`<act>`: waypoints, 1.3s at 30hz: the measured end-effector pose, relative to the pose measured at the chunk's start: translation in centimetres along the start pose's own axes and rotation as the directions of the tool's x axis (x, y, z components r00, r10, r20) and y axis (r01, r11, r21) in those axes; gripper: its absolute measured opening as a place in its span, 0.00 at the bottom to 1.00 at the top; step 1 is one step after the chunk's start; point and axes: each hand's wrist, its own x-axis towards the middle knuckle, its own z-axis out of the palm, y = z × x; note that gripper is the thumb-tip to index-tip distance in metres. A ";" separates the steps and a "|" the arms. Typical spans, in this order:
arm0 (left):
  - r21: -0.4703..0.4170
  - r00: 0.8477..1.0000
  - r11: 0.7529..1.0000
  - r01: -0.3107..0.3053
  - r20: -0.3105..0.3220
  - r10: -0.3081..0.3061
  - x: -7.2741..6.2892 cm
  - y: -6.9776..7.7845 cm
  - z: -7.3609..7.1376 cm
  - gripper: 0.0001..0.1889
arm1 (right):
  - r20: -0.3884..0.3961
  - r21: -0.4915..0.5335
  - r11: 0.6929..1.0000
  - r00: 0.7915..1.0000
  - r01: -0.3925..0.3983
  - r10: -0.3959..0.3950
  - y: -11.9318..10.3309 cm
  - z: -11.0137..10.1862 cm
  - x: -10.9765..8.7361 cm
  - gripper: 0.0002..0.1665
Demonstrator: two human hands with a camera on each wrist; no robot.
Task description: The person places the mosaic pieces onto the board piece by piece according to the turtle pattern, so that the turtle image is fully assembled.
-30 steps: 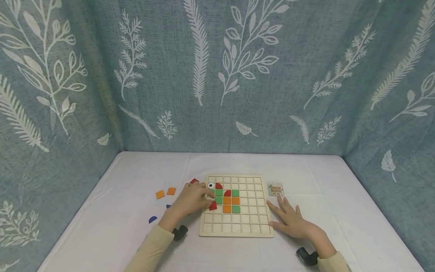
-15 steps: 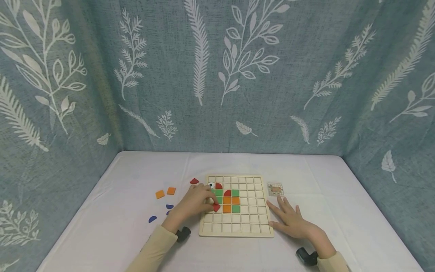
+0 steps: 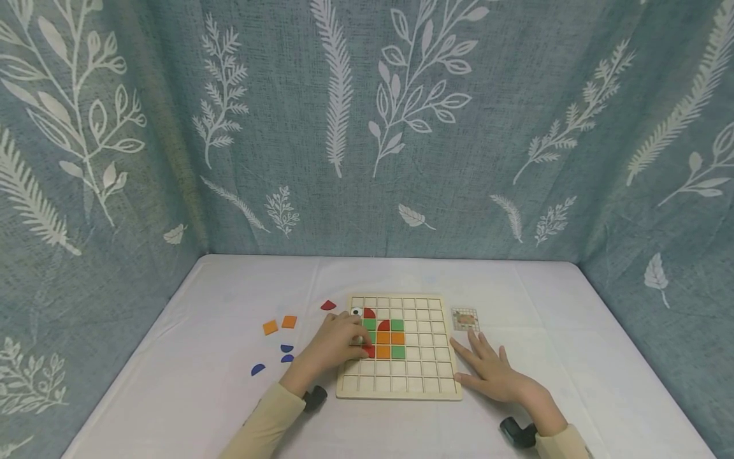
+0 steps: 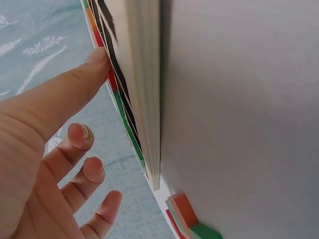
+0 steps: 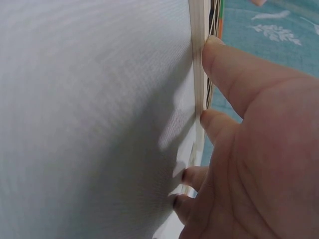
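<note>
In the head view my left hand [image 3: 338, 341] is over the left part of a wooden grid board [image 3: 413, 380]. Its thumb and index finger are on a small red tile [image 3: 370, 352], level with an orange tile [image 3: 383, 352] to its right. The left wrist view shows the thumb [image 4: 82, 82] against the red at the board's surface, the other fingers bent and apart from it. My right hand [image 3: 496, 373] is spread at the board's right edge. In the right wrist view its thumb and a finger touch the board's side [image 5: 199, 64].
Left of the board lie two orange squares [image 3: 270, 327], several blue half-round pieces [image 3: 258, 370] and a red piece [image 3: 328, 305]. Green, orange and red tiles and an eye tile [image 3: 356, 312] fill some cells. A small picture card [image 3: 465, 319] lies to the right.
My left hand has moved slightly right with the red tile, which now lies square in line with the orange one. The blue pieces have come into fuller view. The right hand stays still.
</note>
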 end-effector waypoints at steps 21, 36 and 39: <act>-0.004 0.995 0.996 0.084 -0.046 -0.084 -0.5 -1.5 -1.4 0.07 | -0.004 -0.007 1.000 1.000 0.006 -0.006 0.4 0.1 0.3 0.41; -0.020 0.973 0.975 0.220 -0.069 -0.221 -1.4 -4.2 -3.0 0.09 | -0.002 0.014 1.000 1.000 0.009 -0.009 0.7 0.4 0.4 0.42; -0.022 0.969 0.972 0.234 -0.070 -0.235 -1.6 -4.8 -3.2 0.09 | -0.016 0.013 1.000 1.000 0.017 -0.017 1.1 0.7 0.5 0.41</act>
